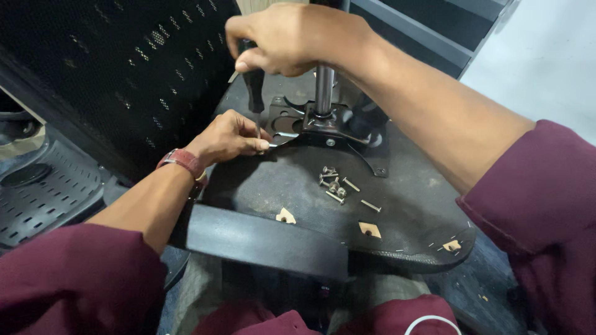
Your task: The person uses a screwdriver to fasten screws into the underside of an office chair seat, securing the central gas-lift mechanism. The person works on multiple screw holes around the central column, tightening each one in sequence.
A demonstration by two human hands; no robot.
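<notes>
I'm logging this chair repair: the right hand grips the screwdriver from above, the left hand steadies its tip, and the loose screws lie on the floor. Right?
Not quite. In the head view the loose screws lie on the upturned seat underside, not the floor. Right hand grips the screwdriver; left hand steadies its tip.

No packages, labels, signs or screens are in view anywhere in the head camera's frame, from twelve o'clock round to six o'clock and back.
</notes>
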